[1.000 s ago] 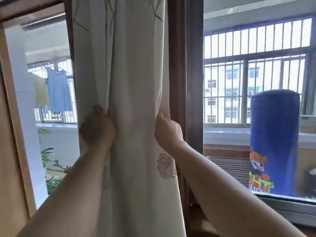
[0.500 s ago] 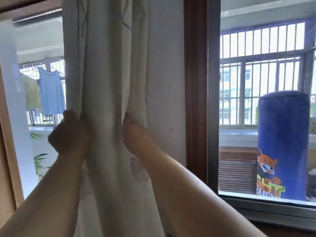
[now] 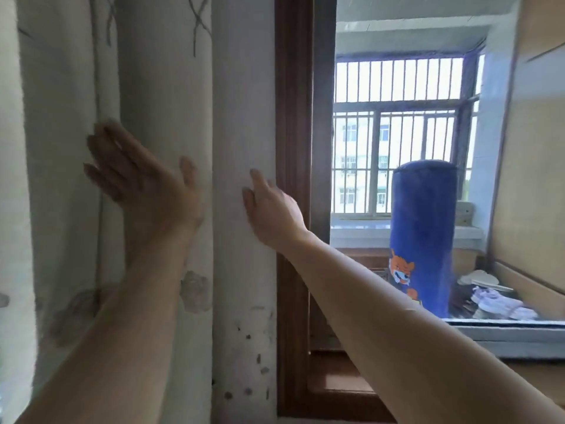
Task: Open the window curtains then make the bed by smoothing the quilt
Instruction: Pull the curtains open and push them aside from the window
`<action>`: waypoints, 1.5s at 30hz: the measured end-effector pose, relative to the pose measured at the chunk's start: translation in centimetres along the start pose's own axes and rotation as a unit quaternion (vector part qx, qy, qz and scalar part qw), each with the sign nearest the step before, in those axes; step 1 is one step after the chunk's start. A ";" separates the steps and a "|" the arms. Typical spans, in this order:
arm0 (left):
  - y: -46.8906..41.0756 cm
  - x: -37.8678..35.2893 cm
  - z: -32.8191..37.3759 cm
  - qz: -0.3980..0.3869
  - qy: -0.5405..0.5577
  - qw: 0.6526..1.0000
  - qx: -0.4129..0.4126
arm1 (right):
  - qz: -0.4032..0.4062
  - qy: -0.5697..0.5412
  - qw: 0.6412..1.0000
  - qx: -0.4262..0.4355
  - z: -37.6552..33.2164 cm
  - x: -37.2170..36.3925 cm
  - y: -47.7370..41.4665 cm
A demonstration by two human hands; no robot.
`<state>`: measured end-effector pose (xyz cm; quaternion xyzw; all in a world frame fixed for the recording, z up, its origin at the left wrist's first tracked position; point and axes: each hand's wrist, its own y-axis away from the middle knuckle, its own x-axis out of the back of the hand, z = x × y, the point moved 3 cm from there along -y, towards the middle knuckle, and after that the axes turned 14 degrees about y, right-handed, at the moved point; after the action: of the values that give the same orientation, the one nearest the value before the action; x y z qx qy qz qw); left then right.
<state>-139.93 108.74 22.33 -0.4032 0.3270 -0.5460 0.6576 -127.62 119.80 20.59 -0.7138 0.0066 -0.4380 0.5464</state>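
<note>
The cream fabric curtain with grey branch and flower prints (image 3: 159,87) hangs bunched in folds over the left half of the frame, just beside a strip of scuffed white wall (image 3: 244,117). The left hand (image 3: 143,182) is spread wide, fingers splayed and blurred, in front of the curtain's folds and gripping nothing. The right hand (image 3: 272,206) is open too — fingers loosely extended at the wall strip, beside the dark brown wooden window frame (image 3: 295,179). Right of centre, past the frame, a tall blue cylindrical cushion with a cartoon tiger (image 3: 423,237) stands upright before a barred window (image 3: 400,133). White shoes (image 3: 501,304) lie at lower right.
</note>
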 end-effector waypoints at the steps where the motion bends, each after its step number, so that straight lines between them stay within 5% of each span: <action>1: 0.2 -0.5 1.0 -0.003 -0.006 1.000 -0.006 | 0.026 -0.006 1.000 -0.007 0.4 0.7 -0.2; 5: 1.6 -2.6 4.4 -0.029 0.033 0.999 -0.019 | 0.061 0.007 0.997 -0.054 3.3 2.2 -0.1; 11: 5.6 -4.9 11.6 -0.077 0.109 0.990 -0.044 | 0.046 0.207 0.976 -0.051 10.4 6.7 3.0; 16: 9.1 -6.9 16.5 -0.120 0.124 0.984 -0.055 | 0.102 0.161 0.971 -0.141 16.4 10.3 6.5; 28: 17.6 -9.9 30.5 -0.208 0.229 0.950 -0.053 | 0.160 0.332 0.910 -0.192 29.1 20.9 15.5; 35: 23.1 -10.3 40.8 -0.269 0.327 0.905 -0.025 | 0.160 0.385 0.873 -0.254 37.9 27.4 21.1; 45: 32.5 -12.1 53.1 -0.416 0.435 0.795 0.073 | 0.107 0.405 0.844 -0.335 49.7 34.9 29.9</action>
<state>-81.30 132.38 17.87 -0.1708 0.3385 -0.9070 0.1833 -60.61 129.24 17.68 -0.6078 0.4501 -0.5977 0.2659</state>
